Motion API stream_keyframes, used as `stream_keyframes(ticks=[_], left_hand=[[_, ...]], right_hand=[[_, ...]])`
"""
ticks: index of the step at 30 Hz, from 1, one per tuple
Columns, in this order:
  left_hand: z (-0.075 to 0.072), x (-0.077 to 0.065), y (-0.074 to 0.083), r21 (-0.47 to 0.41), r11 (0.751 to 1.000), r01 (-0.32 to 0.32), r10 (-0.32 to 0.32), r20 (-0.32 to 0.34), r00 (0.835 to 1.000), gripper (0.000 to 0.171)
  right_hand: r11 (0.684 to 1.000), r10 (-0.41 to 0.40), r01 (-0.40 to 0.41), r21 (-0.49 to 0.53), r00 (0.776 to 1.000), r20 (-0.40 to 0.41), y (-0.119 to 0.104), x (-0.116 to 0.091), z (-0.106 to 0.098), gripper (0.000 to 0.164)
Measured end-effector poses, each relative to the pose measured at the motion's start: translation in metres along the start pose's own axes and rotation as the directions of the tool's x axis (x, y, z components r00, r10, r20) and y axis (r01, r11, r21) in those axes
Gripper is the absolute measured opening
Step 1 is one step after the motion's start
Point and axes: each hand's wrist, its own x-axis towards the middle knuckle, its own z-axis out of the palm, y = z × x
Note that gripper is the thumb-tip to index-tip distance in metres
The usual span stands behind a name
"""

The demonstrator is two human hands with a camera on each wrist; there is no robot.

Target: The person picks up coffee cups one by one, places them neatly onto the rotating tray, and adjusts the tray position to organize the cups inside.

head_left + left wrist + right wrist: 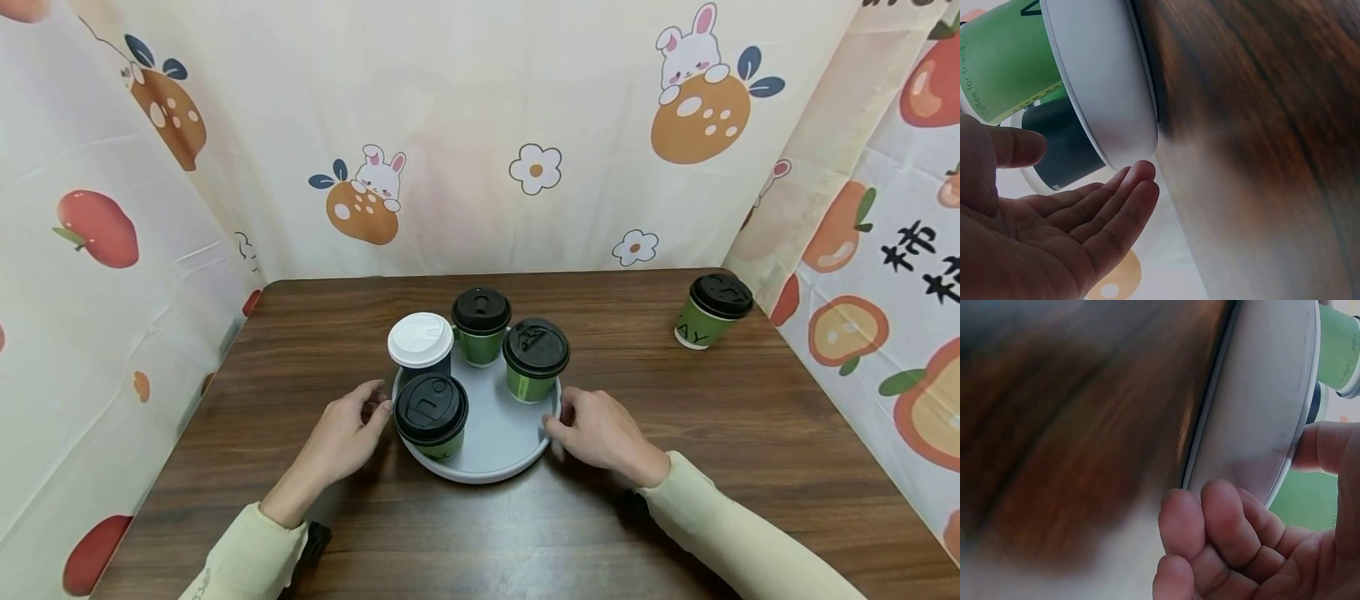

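Observation:
A round light-grey tray [495, 446] lies on the table with several lidded paper coffee cups on it. One is dark with a white lid [421, 340]; the green ones with black lids stand at the front left [431, 417], the back [482, 325] and the right [535, 358]. My left hand [347, 433] is at the tray's left edge; in the left wrist view its fingers [1116, 219] are nearly straight, fingertips close to the tray's side. At the right edge my right hand [600, 429] grips the tray, thumb [1319, 447] at the rim and fingers curled against the side.
Another green cup with a black lid [712, 310] stands apart at the table's back right. The brown wooden table [637, 542] is bordered by a printed curtain [465, 108] behind and at both sides.

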Motion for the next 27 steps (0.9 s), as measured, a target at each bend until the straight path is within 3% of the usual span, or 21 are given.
stream_keyframes(ticks=[27], left_hand=[[-0.002,0.009,0.002,0.023,1.000,-0.014,0.014,0.026,1.000,0.038]], right_hand=[[1.000,0.007,-0.007,0.019,1.000,-0.006,-0.008,-0.014,0.006,0.037]])
